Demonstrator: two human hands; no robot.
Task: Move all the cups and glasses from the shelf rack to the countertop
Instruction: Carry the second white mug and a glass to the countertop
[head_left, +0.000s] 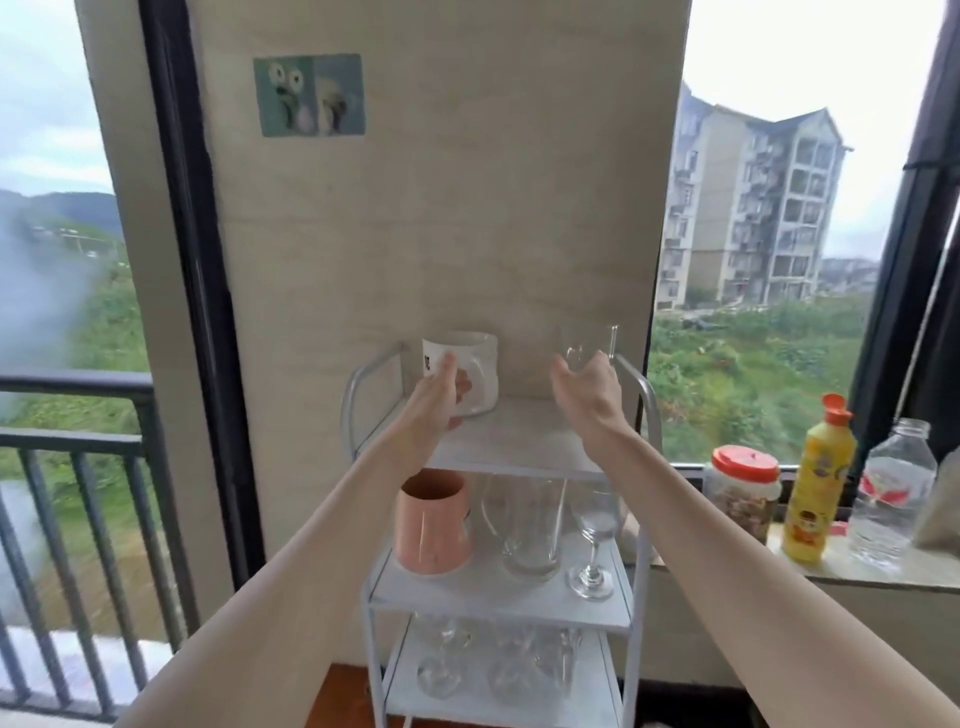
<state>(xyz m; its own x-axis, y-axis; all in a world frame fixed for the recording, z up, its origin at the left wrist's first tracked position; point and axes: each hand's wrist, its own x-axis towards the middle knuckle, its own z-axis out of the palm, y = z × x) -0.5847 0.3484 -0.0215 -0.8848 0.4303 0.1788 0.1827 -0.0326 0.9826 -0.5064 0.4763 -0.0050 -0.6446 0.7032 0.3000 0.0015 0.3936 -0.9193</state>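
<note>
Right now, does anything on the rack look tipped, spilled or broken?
Nothing stands out. The white mug and clear glass on the top shelf are upright at the hands; the lower cups also stand upright.

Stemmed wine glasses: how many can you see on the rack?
2, maybe more: one on the middle shelf's right, one on the bottom shelf's left. The blurred bottom-shelf glasses may hide others.

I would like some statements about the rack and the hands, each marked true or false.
1. The left hand is at the white mug on the top shelf. True.
2. The pink cup is on the top shelf. False: middle shelf.
3. The right hand is at a clear glass. True.
4. The yellow bottle stands on the rack. False: on the sill, right of the rack.
</note>
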